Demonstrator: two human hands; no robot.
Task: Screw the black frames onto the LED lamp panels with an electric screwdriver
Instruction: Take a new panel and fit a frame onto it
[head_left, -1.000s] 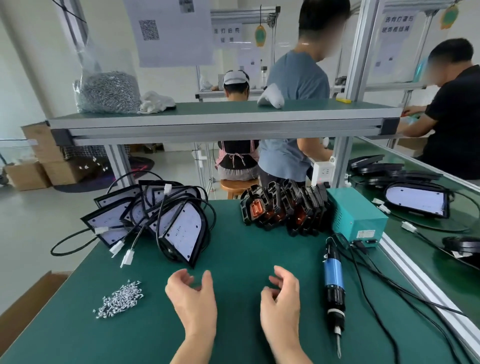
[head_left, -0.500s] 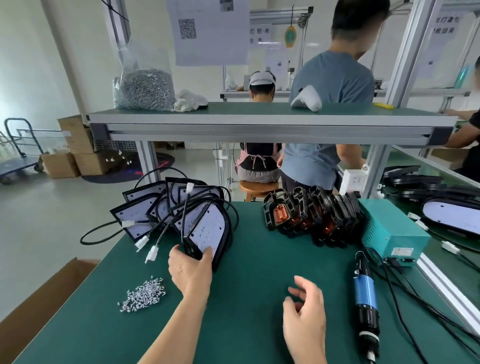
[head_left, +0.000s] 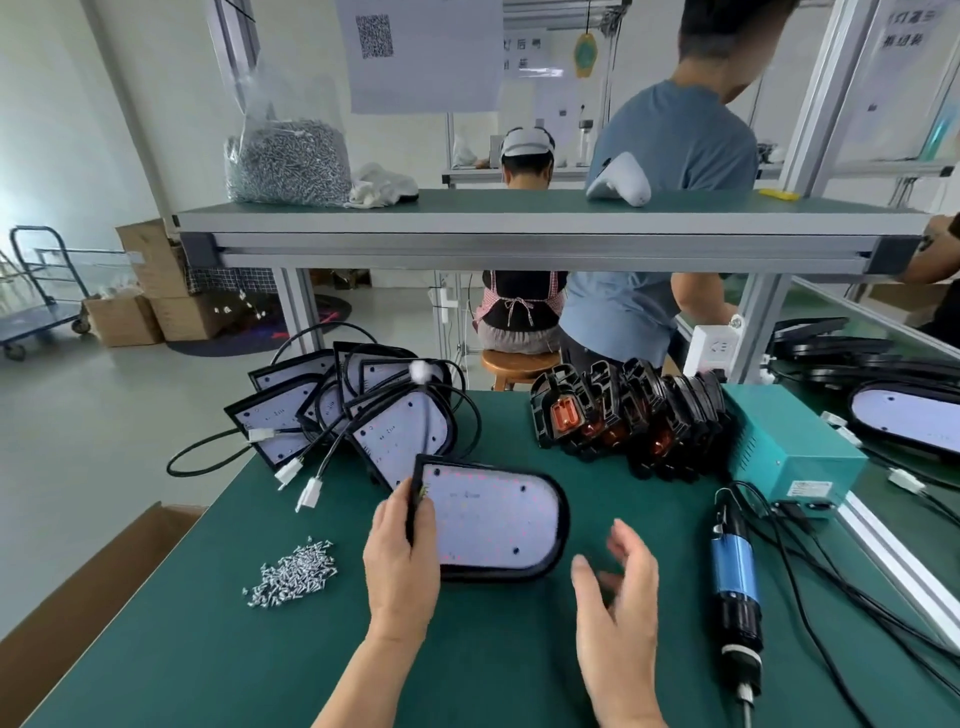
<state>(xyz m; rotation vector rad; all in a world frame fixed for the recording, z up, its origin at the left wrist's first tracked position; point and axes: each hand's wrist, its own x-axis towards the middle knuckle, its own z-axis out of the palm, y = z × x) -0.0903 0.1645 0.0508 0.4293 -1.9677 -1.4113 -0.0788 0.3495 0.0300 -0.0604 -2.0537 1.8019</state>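
My left hand (head_left: 401, 561) grips the left edge of an LED lamp panel (head_left: 493, 519), white-faced with a black rim, held over the green bench. Its cable rises to a blurred white plug (head_left: 418, 372). My right hand (head_left: 621, 613) hovers open just right of the panel, fingers spread, holding nothing. Behind lies a pile of more lamp panels (head_left: 332, 405) with black cables. A row of black frames (head_left: 628, 421) stands at the back centre. The blue and black electric screwdriver (head_left: 735, 587) lies on the bench at the right. Loose silver screws (head_left: 293, 571) sit left of my left hand.
A teal power box (head_left: 784, 447) stands at the back right with cables trailing over the bench. An overhead shelf (head_left: 519, 228) carries a bag of screws (head_left: 285, 156). A cardboard box (head_left: 78, 597) sits off the bench's left edge. Other people work beyond the bench.
My left hand reached into the pile, took hold of a lamp panel and pulled it toward me. My right hand rose off the bench and opened beside the panel.
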